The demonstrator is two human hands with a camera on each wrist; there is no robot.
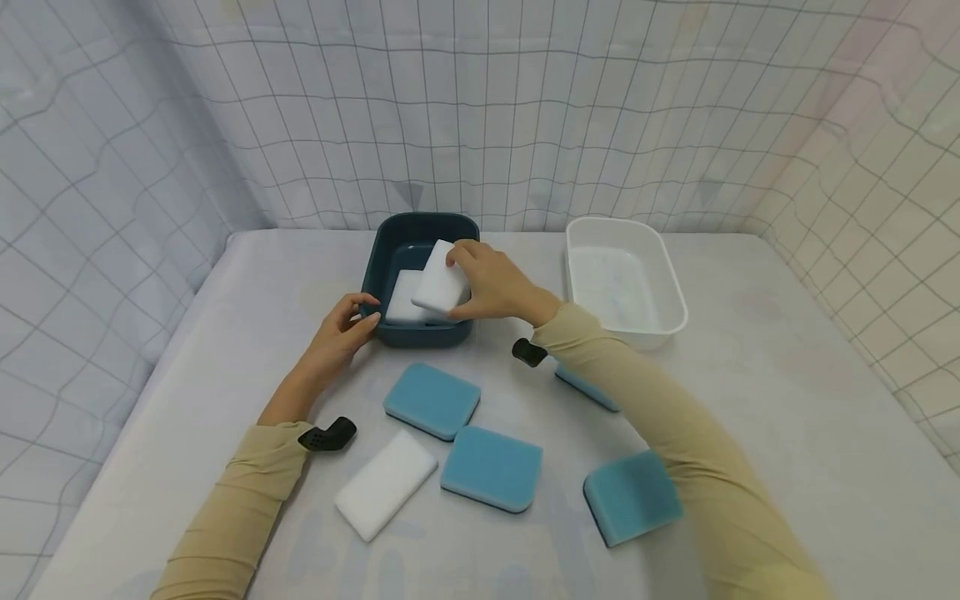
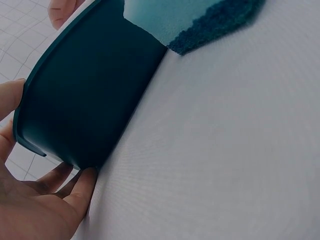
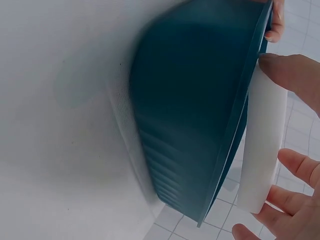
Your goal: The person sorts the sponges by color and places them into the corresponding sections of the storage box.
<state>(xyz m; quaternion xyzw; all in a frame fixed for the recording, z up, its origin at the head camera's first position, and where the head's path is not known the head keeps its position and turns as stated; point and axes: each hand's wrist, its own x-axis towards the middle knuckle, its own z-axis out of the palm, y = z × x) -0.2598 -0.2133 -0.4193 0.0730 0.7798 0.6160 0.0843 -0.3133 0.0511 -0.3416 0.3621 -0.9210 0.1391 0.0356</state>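
Note:
My right hand (image 1: 491, 282) pinches a white sponge block (image 1: 441, 279) between thumb and fingers, tilted over the dark teal bin (image 1: 420, 336). In the right wrist view, the held sponge (image 3: 262, 140) is edge-on beside the bin's rim, the thumb on one end and fingertips along its far side. A second white sponge (image 1: 406, 302) lies inside the bin, partly covered by the held one. At the bin's near left corner, my left hand (image 1: 341, 333) holds on, with the thumb at the rim and other fingertips against the wall, as the left wrist view shows.
A white bin (image 1: 663, 325) stands to the right. Blue sponges with dark undersides (image 1: 432, 400), (image 1: 491, 468), (image 1: 632, 497) lie nearer me, along with one white sponge (image 1: 386, 485). Another blue sponge (image 1: 588, 389) is partly hidden under my right forearm. Grid-patterned curtains surround the table.

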